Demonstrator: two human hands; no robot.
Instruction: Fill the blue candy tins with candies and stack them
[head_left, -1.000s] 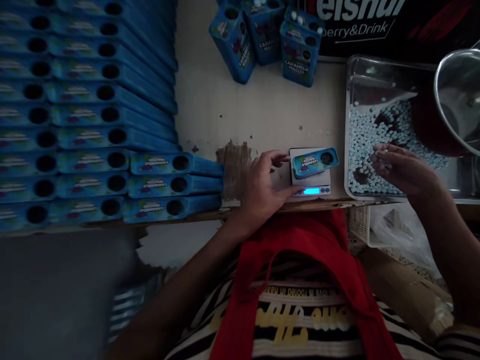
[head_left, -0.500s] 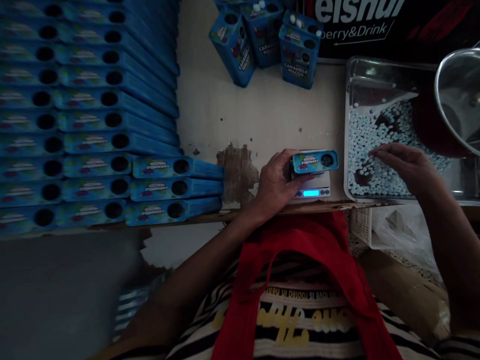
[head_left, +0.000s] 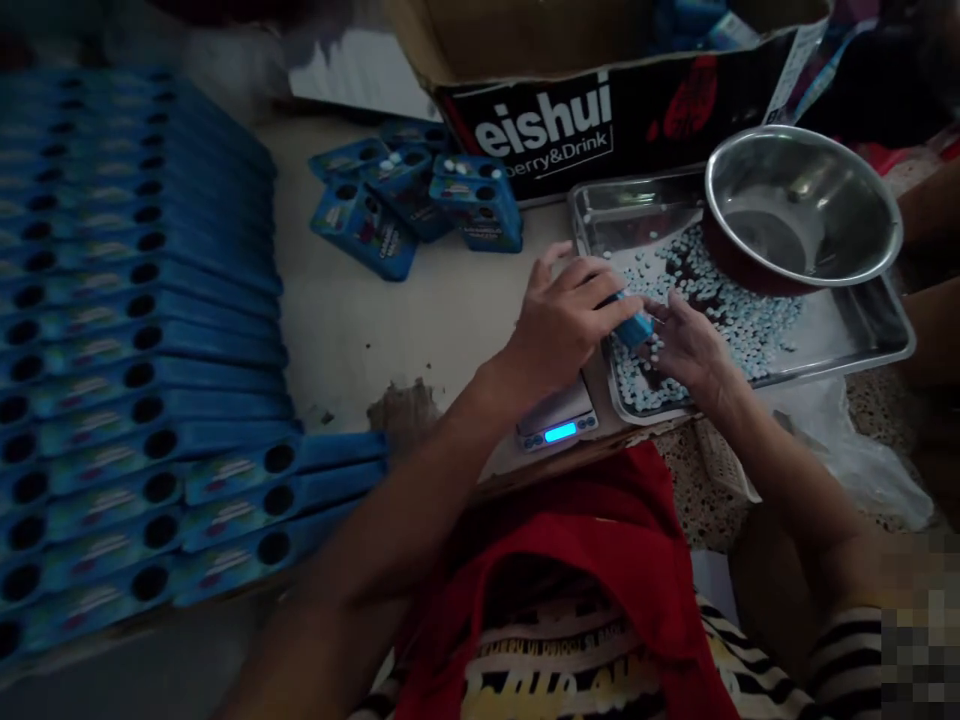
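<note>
Left hand: gripping blue container, slanted lengthwise toward loosely open right hand just beside, above tray.

Blue container, red apron, black-striped pale shirt

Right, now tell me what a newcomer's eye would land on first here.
Probably the glowing blue display of the scale, near the table's front edge, then the long rows of blue containers filling the left side. On the right, a shiny metal bowl tops a tray strewn with pale pellets, where the left hand holds a blue container.
</note>
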